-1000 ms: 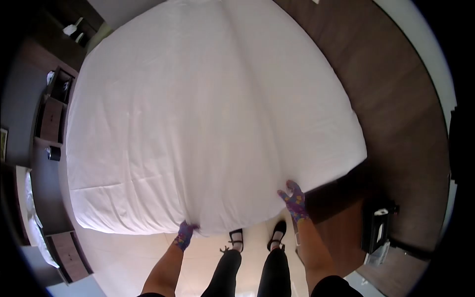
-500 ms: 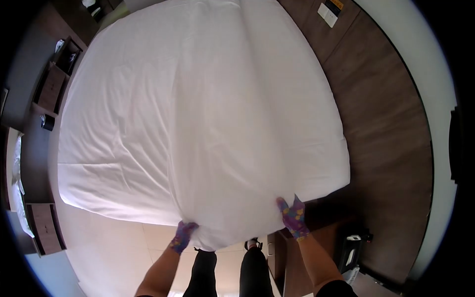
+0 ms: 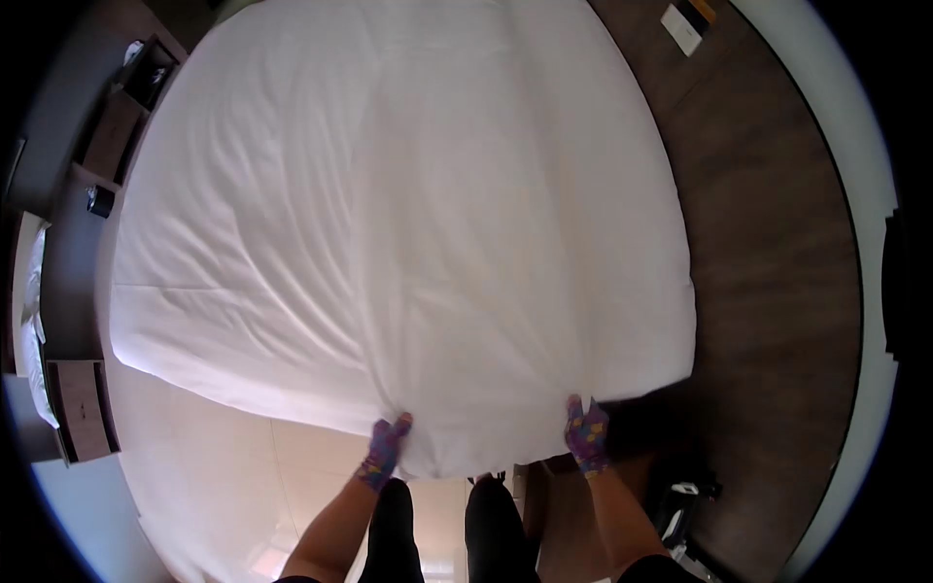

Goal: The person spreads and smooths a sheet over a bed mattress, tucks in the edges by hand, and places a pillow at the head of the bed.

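Note:
A white sheet (image 3: 457, 243) covers the large bed, with long folds running from the near edge toward the far side. My left hand (image 3: 386, 449), in a purple patterned glove, pinches the sheet at the near edge, left of centre. In a matching glove, my right hand (image 3: 587, 436) grips the same edge farther right, and a small peak of cloth sticks up by its fingers. Between the two hands the sheet hangs over the near side of the bed.
A brown wooden panel (image 3: 768, 262) runs along the right side. At the lower right stands a brown nightstand (image 3: 569, 515) with a black box (image 3: 680, 496) beside it. Shelves and a drawer unit (image 3: 86, 408) line the left. Pale floor tiles (image 3: 233, 466) show below.
Both hands hold the sheet edge, and my left hand has shifted right and up a little. Folds now run more sharply toward both hands. The view has shifted too.

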Demonstrator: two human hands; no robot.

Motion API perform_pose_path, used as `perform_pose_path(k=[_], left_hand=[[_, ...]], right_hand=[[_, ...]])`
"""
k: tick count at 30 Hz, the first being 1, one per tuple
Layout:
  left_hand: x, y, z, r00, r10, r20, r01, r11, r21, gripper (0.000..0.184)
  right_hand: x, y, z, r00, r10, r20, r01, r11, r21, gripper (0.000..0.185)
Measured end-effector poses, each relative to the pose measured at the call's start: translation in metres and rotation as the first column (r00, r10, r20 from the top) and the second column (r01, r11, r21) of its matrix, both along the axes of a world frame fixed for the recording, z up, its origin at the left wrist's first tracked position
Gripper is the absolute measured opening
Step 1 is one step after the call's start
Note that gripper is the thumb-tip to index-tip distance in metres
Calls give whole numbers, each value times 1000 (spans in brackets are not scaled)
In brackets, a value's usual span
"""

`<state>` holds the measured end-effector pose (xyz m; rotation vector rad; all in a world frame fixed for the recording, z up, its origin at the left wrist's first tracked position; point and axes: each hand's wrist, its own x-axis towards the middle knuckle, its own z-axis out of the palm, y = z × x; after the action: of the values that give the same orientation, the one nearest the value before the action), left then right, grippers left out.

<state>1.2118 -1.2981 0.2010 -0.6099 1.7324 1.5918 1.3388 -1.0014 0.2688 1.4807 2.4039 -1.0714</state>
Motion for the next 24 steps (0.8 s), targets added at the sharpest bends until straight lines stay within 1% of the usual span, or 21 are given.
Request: perform_pose_path(k=[1,2,3,5,6,7,9,10,11,12,13,14,15,16,17,19,20,21,22,23,24], left_hand=[[1,-4,-34,990,-130,-62,121,985,-125,33],[-2,7,-27,998,-66,0,62,950,-307,33],[-5,7,-33,997,-71,-10,64,951,-302,33],[-13,2,-39,990,-133,36,138,943,-304,30],[-16,3,-35,995,-76,-68,68,991,-113,26],[-24,-3,-34,987,-105,-125,104,994,-20,29],[-44,13,0,972,86,-219,-72,995,73,39],[-56,11,-3,974,114,-194,-101,992,72,47],[-64,14,-6,969,127,-214,-118,991,56,51],[-69,16,-10,971,104,-215,-98,994,39,45],[-71,19,-15,973,82,-214,-80,997,19,40],[-70,21,-23,973,81,-216,-79,997,19,40],[-70,24,-32,985,23,-169,-26,1000,-16,38],[-66,29,-42,993,-29,-116,24,999,-46,40],[-58,45,-42,993,-28,-111,23,999,-44,40],[-41,71,-31,917,-239,-318,146,946,-288,45],[-39,83,-4,945,-66,-321,24,991,-133,43],[-36,73,-12,946,-66,-318,25,991,-131,43],[-41,55,-29,936,5,-351,-91,969,-229,42],[-47,41,-41,917,76,-391,-212,924,-317,41],[-51,34,-36,920,34,-390,-231,852,-469,39]], right_hand=[[7,2,-37,999,-12,39,11,999,42,43],[7,-3,-70,994,-37,104,25,994,108,45],[9,-10,-96,982,-74,172,45,985,169,47],[3,-17,-107,991,-80,109,63,987,149,50],[2,-17,-101,993,-82,85,75,994,81,48],[0,-16,-93,994,-83,70,82,996,20,47],[6,-6,-90,993,-30,110,23,998,58,45],[5,-2,-89,1000,16,18,-18,993,119,44],[3,2,-88,995,66,-73,-52,982,179,44],[-17,5,-56,998,17,-68,-16,1000,10,53],[-27,8,-62,997,17,-69,-16,1000,9,53],[-35,10,-76,999,-45,-26,45,999,12,56],[-48,10,-79,994,-109,15,109,994,18,58],[-62,7,-85,987,-153,51,157,985,-74,67],[-62,0,-82,952,-47,-302,104,979,177,56],[-46,29,-52,971,-167,-173,143,980,-139,42],[-36,34,-53,862,-329,-386,203,921,-331,35],[-35,33,-54,874,-271,-404,173,949,-263,46],[-35,26,-82,963,-169,-211,170,985,-15,50],[-34,16,-106,994,-111,13,105,968,227,55],[-47,6,-100,997,-52,48,46,991,126,60]])
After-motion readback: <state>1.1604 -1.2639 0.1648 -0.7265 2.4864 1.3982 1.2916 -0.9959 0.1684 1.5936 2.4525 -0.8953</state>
